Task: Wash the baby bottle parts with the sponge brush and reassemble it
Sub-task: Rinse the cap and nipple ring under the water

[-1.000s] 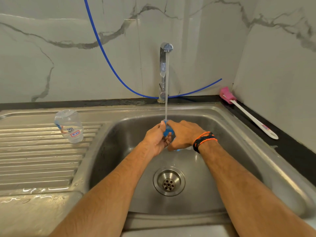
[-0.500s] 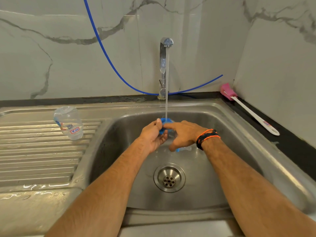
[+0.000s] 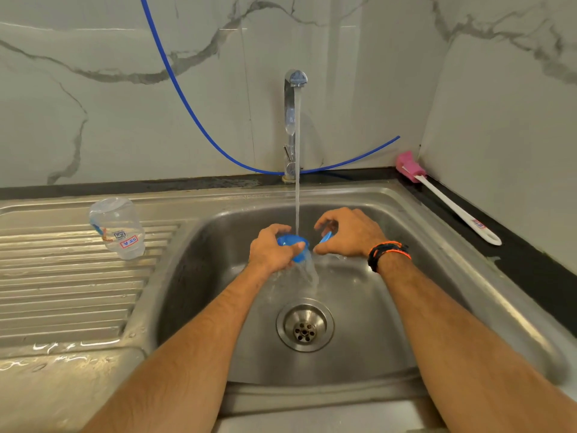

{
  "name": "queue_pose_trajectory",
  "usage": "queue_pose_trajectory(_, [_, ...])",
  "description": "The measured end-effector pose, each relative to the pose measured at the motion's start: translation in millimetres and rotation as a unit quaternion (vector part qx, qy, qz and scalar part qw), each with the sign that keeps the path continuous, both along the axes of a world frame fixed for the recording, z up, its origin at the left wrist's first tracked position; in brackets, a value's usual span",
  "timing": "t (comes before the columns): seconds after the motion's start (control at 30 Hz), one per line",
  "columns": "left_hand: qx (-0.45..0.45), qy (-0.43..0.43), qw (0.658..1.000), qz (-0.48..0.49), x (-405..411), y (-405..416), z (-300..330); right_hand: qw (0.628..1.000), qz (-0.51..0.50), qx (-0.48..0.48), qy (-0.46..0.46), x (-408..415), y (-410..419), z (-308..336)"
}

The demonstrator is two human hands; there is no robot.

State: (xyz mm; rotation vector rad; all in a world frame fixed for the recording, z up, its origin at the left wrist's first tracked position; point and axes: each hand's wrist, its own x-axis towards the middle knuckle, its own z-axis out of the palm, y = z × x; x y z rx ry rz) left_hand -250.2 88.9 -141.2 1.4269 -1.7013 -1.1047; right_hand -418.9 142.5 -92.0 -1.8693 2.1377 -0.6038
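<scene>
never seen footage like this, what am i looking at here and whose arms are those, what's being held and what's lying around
There is no machine here: a person wears a camera on the head, so the single picture looks forward and down along their own bare arms into a stainless steel sink. Water runs from the chrome tap at the back. The left hand grips a round blue plastic bottle part under the stream, and water spills from it. The right hand, with an orange and black wristband, pinches a smaller blue plastic piece. On the ribbed draining board to the left stands a clear plastic baby bottle body, mouth down. On the dark counter to the right lies the white-handled brush with a pink sponge head, untouched.
</scene>
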Motion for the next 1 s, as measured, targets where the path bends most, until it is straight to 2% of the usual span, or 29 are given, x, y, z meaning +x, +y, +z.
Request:
queue_pose_trajectory(0.07, [-0.067,-0.094,0.993,-0.002,2.2,0.1,-1.0,1.0,-0.021,-0.004,-0.001,-0.9,-0.9,-2.7])
queue_pose_trajectory(0.17, [-0.099,-0.128,0.987,0.02,1.4,2.8,2.9,0.999,-0.026,-0.001,-0.032,0.8,-3.6,-5.5])
queue_pose_trajectory(0.33, [-0.11,-0.045,0.993,0.024,-3.8,3.3,8.8,0.995,0.014,0.0,-0.094,6.3,-3.7,-5.5])
queue_pose_trajectory(0.53, [-0.092,0.01,0.99,-0.102,-8.2,1.6,11.2,0.993,-0.02,-0.005,-0.114,2.5,-3.3,-3.6])
queue_pose_trajectory(0.67, [-0.057,0.093,0.991,-0.076,-20.3,0.7,18.4,0.989,-0.056,-0.021,-0.138,-1.2,-3.9,-4.9])
queue_pose_trajectory(0.87, [-0.085,0.079,0.993,-0.015,-38.0,-9.2,11.1,0.988,-0.028,-0.017,-0.154,2.4,-12.1,-7.4])
queue_pose_trajectory(1.0, [-0.115,0.091,0.988,-0.039,-33.5,-8.8,5.9,0.986,-0.008,-0.019,-0.163,5.8,-12.5,-6.8])
